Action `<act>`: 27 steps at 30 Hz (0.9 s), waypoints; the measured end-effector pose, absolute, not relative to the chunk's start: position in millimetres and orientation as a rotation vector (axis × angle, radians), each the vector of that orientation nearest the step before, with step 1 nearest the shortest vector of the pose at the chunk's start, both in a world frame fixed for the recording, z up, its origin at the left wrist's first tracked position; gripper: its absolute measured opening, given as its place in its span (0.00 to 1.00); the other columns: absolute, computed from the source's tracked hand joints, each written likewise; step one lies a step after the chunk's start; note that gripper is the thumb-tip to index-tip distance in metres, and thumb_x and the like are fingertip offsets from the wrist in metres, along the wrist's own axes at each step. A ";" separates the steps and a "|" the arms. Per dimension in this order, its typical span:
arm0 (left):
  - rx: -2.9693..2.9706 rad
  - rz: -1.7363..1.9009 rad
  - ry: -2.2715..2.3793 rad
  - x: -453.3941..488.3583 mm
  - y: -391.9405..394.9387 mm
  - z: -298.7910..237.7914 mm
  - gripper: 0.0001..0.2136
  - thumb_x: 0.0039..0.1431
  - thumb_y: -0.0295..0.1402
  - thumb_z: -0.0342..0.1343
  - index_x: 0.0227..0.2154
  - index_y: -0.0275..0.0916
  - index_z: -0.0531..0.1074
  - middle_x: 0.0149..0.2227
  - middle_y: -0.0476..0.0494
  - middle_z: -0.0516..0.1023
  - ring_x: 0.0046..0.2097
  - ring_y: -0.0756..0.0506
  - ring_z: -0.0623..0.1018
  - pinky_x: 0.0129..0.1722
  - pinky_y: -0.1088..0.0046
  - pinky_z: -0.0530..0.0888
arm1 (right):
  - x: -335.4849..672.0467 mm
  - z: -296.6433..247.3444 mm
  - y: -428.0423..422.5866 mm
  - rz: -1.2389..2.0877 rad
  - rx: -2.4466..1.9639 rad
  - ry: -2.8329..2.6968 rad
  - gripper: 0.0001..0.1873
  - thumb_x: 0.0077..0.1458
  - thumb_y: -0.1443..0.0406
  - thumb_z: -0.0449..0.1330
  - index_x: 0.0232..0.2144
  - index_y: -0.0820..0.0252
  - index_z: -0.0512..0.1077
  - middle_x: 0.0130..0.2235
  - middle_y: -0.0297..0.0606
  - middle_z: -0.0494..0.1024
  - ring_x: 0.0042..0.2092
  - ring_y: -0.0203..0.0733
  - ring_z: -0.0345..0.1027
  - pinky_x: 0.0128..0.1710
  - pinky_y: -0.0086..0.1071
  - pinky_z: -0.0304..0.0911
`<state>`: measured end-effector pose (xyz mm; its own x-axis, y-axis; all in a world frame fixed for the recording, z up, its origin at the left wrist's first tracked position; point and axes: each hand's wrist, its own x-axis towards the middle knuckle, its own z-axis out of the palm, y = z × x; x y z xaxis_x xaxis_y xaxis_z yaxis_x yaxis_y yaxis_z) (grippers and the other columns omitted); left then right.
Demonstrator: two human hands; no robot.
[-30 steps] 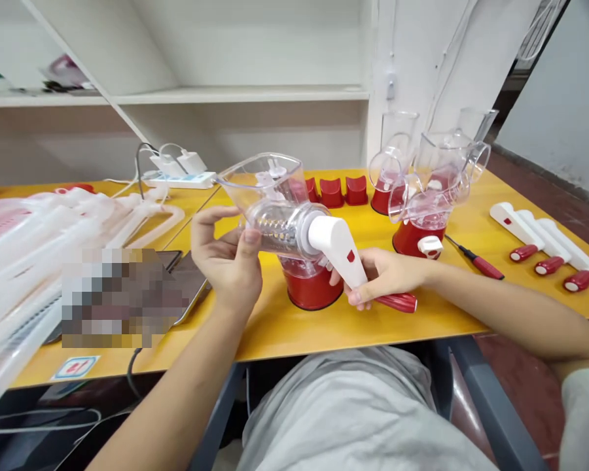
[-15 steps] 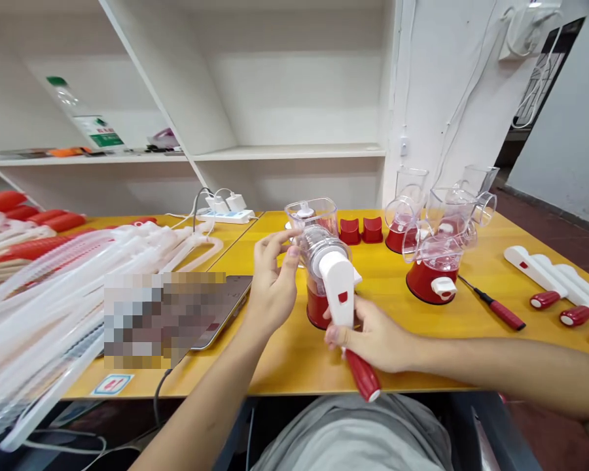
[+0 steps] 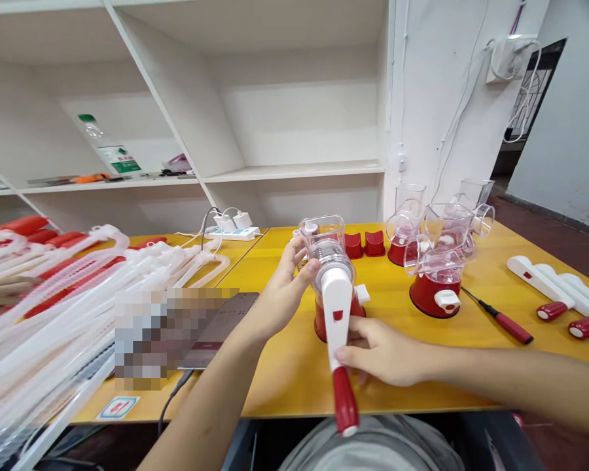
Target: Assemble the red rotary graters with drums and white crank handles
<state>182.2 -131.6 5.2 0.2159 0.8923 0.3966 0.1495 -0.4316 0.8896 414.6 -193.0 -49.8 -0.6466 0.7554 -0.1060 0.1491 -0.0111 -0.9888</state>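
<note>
A heap of long white and clear plastic pieces (image 3: pixel 78 327) covers the left end of the yellow table (image 3: pixel 285 392), with a bottle (image 3: pixel 122 159) leaning on the shelf (image 3: pixel 127 186) above. Near the front edge is a small sticker (image 3: pixel 119 407); beyond it lies a dark tablet (image 3: pixel 223 330), partly blurred out, and further back a white power strip (image 3: pixel 235 233) with plugs in it.

Next comes the left hand (image 3: pixel 287 288), its grip half curled against the left side of a clear grater (image 3: pixel 328 254); I cannot tell how firmly it holds. The grater stands mid-table on its red base, between both hands, its white crank (image 3: pixel 337 304) pointing toward the person. The right hand (image 3: pixel 385 353) has its grip closed around the crank's lower part, just above the red handle (image 3: pixel 344 399).

Behind sit two red blocks (image 3: pixel 374 243), then more graters (image 3: pixel 436 297), a screwdriver (image 3: pixel 513 327) and spare white cranks (image 3: pixel 540 281) at the far right.
</note>
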 end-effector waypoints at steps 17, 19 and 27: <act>1.997 1.400 1.615 170.3 -153.8 17.4 0.33 0.65 0.69 0.66 0.54 0.46 0.82 0.39 0.46 0.84 0.39 0.38 0.81 0.46 0.60 0.76 | 459.1 30.4 -256.6 1.289 -1.122 -2.246 0.18 0.69 0.61 0.70 0.58 0.58 0.81 0.39 0.34 0.85 0.37 0.40 0.77 0.36 0.32 0.66; 2.021 1.348 1.702 167.0 -159.4 23.4 0.31 0.64 0.68 0.67 0.52 0.46 0.82 0.30 0.51 0.77 0.32 0.40 0.76 0.39 0.62 0.72 | 463.2 49.3 -266.3 1.119 -1.100 -2.316 0.15 0.72 0.62 0.67 0.58 0.54 0.79 0.39 0.32 0.84 0.36 0.39 0.74 0.35 0.32 0.62; 2.011 1.293 1.666 172.0 -162.3 25.6 0.31 0.63 0.67 0.66 0.53 0.46 0.79 0.34 0.47 0.83 0.34 0.38 0.79 0.38 0.62 0.72 | 477.3 112.7 -258.3 0.255 -0.691 -2.161 0.05 0.79 0.68 0.62 0.47 0.57 0.79 0.40 0.31 0.85 0.36 0.32 0.76 0.39 0.28 0.68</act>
<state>172.0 -162.3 25.6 -0.0338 0.8792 0.4753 0.6788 -0.3288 0.6566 477.3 -258.3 112.7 -0.5019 0.5585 0.6605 0.3893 0.8278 -0.4041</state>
